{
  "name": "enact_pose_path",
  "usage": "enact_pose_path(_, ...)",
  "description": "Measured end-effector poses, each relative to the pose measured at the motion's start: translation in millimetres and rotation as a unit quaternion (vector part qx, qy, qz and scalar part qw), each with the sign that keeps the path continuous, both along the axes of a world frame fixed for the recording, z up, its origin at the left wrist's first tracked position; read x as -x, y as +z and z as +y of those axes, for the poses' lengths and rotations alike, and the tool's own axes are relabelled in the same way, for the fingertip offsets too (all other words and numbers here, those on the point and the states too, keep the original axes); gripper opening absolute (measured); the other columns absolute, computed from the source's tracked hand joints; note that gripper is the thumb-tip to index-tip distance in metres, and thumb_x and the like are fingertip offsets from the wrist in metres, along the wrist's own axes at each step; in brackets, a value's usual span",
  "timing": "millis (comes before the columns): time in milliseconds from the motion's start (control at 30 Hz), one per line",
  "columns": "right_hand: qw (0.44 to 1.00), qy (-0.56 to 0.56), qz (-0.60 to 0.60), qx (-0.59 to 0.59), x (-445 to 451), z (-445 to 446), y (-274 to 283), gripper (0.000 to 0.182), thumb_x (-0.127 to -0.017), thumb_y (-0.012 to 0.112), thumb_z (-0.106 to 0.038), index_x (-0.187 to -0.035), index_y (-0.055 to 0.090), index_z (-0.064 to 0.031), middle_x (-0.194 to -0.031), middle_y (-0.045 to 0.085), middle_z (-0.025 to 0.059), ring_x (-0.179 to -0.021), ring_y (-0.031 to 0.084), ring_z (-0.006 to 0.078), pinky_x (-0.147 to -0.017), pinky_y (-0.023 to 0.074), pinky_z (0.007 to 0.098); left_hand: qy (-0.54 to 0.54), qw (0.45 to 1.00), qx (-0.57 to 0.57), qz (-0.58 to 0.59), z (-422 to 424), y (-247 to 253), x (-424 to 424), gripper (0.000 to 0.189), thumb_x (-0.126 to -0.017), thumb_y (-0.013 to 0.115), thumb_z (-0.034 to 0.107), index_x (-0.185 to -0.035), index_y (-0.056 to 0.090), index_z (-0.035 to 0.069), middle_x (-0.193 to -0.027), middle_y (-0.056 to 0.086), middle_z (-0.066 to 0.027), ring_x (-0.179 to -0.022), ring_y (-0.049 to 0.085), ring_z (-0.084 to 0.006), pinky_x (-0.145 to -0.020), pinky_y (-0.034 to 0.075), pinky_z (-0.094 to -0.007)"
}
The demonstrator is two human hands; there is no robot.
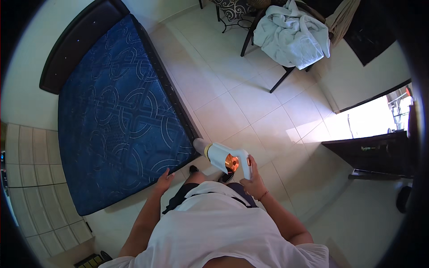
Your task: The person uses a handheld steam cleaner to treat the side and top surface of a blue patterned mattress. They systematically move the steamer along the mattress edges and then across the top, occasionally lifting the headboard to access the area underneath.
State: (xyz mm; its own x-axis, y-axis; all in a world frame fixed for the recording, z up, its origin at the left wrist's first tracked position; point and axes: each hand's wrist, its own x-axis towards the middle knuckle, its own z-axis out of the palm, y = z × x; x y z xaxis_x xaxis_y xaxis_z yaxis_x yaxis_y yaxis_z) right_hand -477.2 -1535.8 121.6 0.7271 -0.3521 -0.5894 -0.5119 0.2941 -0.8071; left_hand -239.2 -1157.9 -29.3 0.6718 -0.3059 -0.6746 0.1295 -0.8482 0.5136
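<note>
My right hand is closed around the handle of a white handheld vacuum cleaner with a copper-coloured round end and a clear, gold-ringed nozzle. The nozzle points left, at the near right corner of a bare blue mattress patterned with pale arcs. Whether the tip touches the mattress cannot be made out. At the mattress's near edge is my left hand, empty, its thumb apart from the fingers. Its fingertips overlap the edge in view; contact is unclear.
A dark padded headboard stands at the mattress's far end. White bedding is heaped on a dark-legged chair. To the right is a dark piece of furniture beside a bright opening. Panelled cabinet doors line the left. Pale tiles cover the floor.
</note>
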Motion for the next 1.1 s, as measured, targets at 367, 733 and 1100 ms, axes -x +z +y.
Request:
enact_pose_path(367, 1.000, -0.016, -0.021, 0.012, -79, -19, -54, 0.094, -0.073, 0.056, 0.001, -0.152, 0.010, -0.0200, -0.127, 0.050, 0.0184, -0.070, 0.060, 0.0207, -0.062, 0.0508, 0.0332, -0.089, 0.995, -0.048, 0.020, -17, 10, -27, 0.078, -0.092, 0.053, 0.056, -0.148, 0.031, 0.006, -0.140, 0.045, -0.0285, -0.131, 0.044, -0.0384, -0.107, 0.036, -0.0391)
enact_pose_path(733, 0.999, -0.033, 0.032, 0.002, -64, -14, -40, 0.099, -0.073, 0.053, 0.011, -0.152, 0.006, -0.0247, -0.124, 0.049, 0.0190, -0.051, 0.056, 0.0205, -0.040, 0.0447, 0.0325, -0.127, 0.990, -0.051, 0.026, -29, -14, -90, 0.078, -0.092, 0.052, 0.056, -0.147, 0.032, 0.005, -0.138, 0.046, -0.0299, -0.130, 0.044, -0.0406, -0.106, 0.037, -0.0408)
enact_pose_path(1100, 0.993, 0.051, 0.097, -0.046, -106, -85, -24, 0.097, -0.073, 0.056, 0.009, -0.151, 0.010, -0.0240, -0.134, 0.041, 0.0153, -0.055, 0.055, 0.0192, -0.044, 0.0452, 0.0333, -0.082, 0.996, 0.016, 0.041, -75, 12, -161, 0.074, -0.093, 0.053, 0.051, -0.146, 0.035, 0.003, -0.139, 0.046, -0.0279, -0.130, 0.045, -0.0383, -0.108, 0.035, -0.0393)
